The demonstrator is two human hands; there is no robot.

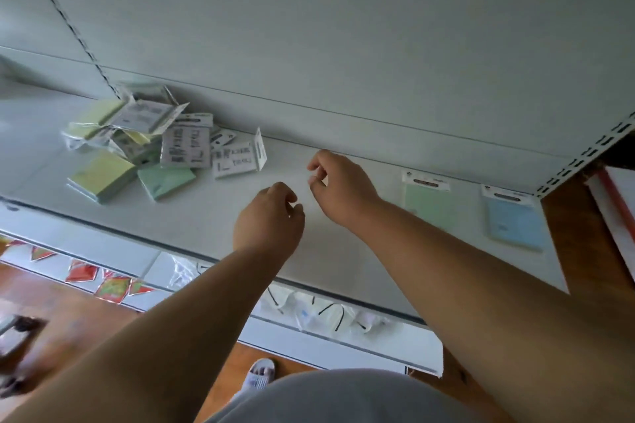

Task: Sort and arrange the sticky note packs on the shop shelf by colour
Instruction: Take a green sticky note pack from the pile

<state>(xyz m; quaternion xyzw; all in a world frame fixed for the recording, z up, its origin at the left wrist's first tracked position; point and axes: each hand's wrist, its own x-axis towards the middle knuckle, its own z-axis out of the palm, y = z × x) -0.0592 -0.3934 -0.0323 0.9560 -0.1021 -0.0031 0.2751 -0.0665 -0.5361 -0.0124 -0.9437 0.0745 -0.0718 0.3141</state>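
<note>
both bare arms reach up from the bottom of the frame over a pale grey shop shelf (pixel 343 251). the left hand (pixel 269 216) hangs at the centre of the frame with its fingers loosely curled and nothing between them. the right hand (pixel 338 187) is just beside it, up and to the right, fingers likewise bent inward and holding nothing; the two hands are near each other but apart. in the upper left of the frame a jumbled heap of sticky note packs (pixel 151 137) lies on the shelf against the back panel: yellow and green pads mixed together, several turned over so that white printed backing cards show, some in clear wrap. at the front of the heap a yellow pack (pixel 101 175) and a green pack (pixel 166 182) lie side by side. well apart from the heap, at the right of the frame, a pale green pack (pixel 429 203) lies flat, and to its right a blue pack (pixel 513 220) lies flat near the shelf's slotted upright (pixel 584 158). below the shelf edge, at lower left, red and green packets (pixel 113 287) hang in a row, and clear bags (pixel 326 314) hang at lower centre above the wooden floor (pixel 62 312).
</note>
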